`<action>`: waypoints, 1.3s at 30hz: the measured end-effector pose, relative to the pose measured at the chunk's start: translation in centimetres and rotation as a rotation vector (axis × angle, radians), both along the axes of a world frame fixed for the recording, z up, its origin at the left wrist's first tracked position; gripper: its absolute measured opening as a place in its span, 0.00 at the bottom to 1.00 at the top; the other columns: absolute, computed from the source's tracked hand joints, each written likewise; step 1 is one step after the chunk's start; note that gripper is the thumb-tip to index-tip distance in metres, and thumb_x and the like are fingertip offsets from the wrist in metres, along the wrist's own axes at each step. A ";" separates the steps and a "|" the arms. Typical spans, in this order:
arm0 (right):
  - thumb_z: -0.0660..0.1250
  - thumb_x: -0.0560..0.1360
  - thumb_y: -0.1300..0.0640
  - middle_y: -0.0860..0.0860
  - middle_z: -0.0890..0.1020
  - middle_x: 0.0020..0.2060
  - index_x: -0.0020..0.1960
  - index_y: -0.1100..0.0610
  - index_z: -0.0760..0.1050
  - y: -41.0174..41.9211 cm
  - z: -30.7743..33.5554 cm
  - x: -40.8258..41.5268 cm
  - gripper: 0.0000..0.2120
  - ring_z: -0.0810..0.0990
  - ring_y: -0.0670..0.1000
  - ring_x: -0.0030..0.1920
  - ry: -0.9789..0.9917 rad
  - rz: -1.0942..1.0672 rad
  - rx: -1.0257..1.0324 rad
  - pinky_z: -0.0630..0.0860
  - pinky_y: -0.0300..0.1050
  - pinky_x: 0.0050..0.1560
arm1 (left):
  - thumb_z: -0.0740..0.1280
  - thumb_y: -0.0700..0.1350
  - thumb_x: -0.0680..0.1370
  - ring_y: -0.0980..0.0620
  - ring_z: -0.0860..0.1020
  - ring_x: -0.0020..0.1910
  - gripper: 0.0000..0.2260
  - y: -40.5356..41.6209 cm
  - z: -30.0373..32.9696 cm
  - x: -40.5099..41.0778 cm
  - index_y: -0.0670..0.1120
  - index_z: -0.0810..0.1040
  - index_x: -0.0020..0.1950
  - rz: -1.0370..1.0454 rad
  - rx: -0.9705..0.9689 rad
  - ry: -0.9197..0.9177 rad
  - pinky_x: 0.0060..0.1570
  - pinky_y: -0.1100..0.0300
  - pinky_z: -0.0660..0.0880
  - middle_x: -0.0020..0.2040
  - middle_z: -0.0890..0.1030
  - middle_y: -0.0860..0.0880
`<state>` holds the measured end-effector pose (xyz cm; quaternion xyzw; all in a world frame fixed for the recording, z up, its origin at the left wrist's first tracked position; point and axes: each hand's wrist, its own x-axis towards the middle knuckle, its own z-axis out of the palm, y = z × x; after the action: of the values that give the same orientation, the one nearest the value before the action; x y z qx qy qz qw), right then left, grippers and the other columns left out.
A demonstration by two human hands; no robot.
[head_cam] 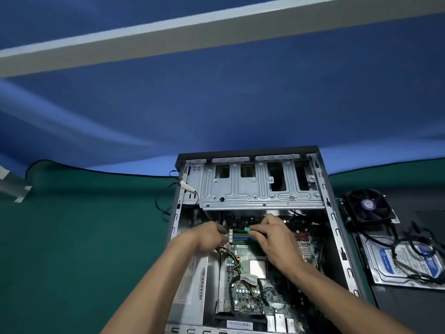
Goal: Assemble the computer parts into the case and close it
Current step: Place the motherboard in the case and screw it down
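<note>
Two hands work over the open case (pixel 323 189), which lies flat on a green mat (pixel 84 237). From the head view, the right hand (pixel 274 239) pinches a green memory stick (pixel 247 229) over the RAM slots (pixel 240 236) of the board (pixel 243 280); the left hand (pixel 209 237) curls at the slots' left end, its grip hidden. Seating memory looks to be the step in hand; next the stick must line up with a slot and be pressed home. A fan (pixel 368 206) and a hard drive (pixel 407 263) wait on the right, outside the case. Labels on the drive and the board are too blurred to read.
</note>
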<state>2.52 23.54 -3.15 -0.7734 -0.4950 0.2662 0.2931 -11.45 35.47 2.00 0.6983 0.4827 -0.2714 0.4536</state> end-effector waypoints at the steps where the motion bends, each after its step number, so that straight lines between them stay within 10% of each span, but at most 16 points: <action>1: 0.65 0.77 0.50 0.40 0.69 0.38 0.59 0.52 0.80 0.4 -0.3 -0.2 0.13 0.68 0.43 0.46 -0.013 0.002 -0.016 0.62 0.34 0.44 | 0.60 0.43 0.81 0.48 0.71 0.66 0.19 0.4 -0.2 0.3 0.44 0.66 0.73 0.004 -0.037 -0.011 0.59 0.62 0.66 0.70 0.70 0.45; 5: 0.63 0.78 0.49 0.43 0.72 0.44 0.61 0.51 0.79 1.9 -1.4 -1.1 0.14 0.67 0.43 0.49 -0.038 -0.010 -0.117 0.63 0.35 0.47 | 0.57 0.38 0.81 0.53 0.79 0.41 0.21 1.9 -2.2 0.5 0.41 0.61 0.75 0.056 -0.130 0.002 0.55 0.58 0.74 0.47 0.81 0.43; 9: 0.64 0.77 0.45 0.43 0.81 0.40 0.58 0.48 0.80 3.5 -2.2 -1.3 0.13 0.72 0.37 0.34 -0.052 -0.063 -0.238 0.62 0.27 0.32 | 0.60 0.39 0.80 0.53 0.80 0.45 0.23 3.4 -4.2 -0.1 0.41 0.59 0.75 0.099 -0.197 0.039 0.63 0.56 0.71 0.55 0.82 0.41; 16: 0.57 0.81 0.46 0.40 0.68 0.26 0.51 0.50 0.81 5.3 -3.4 -1.7 0.15 0.65 0.36 0.25 -0.221 -0.024 -0.460 0.58 0.30 0.26 | 0.60 0.37 0.80 0.55 0.72 0.30 0.25 3.3 -5.8 0.0 0.39 0.55 0.76 0.127 -0.259 0.069 0.35 0.60 0.70 0.35 0.80 0.46; 28: 0.54 0.83 0.50 0.44 0.73 0.30 0.50 0.51 0.78 5.7 -3.5 -2.9 0.15 0.70 0.42 0.28 -0.250 0.029 -0.521 0.60 0.32 0.25 | 0.56 0.33 0.79 0.44 0.71 0.67 0.25 3.7 -6.2 0.3 0.37 0.55 0.76 -0.056 -0.148 0.083 0.65 0.50 0.69 0.72 0.67 0.39; 39: 0.54 0.82 0.52 0.49 0.76 0.38 0.53 0.53 0.78 6.9 -3.3 -4.0 0.14 0.73 0.50 0.37 -0.341 0.083 -0.529 0.65 0.40 0.38 | 0.60 0.37 0.79 0.45 0.71 0.63 0.23 4.1 -6.5 0.5 0.38 0.62 0.74 -0.299 -0.064 0.136 0.56 0.52 0.70 0.73 0.65 0.40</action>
<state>-1.44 30.47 -6.46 -0.8356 -0.4816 0.2639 -0.0162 -10.98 39.58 -4.54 0.7276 0.3942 -0.3977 0.3964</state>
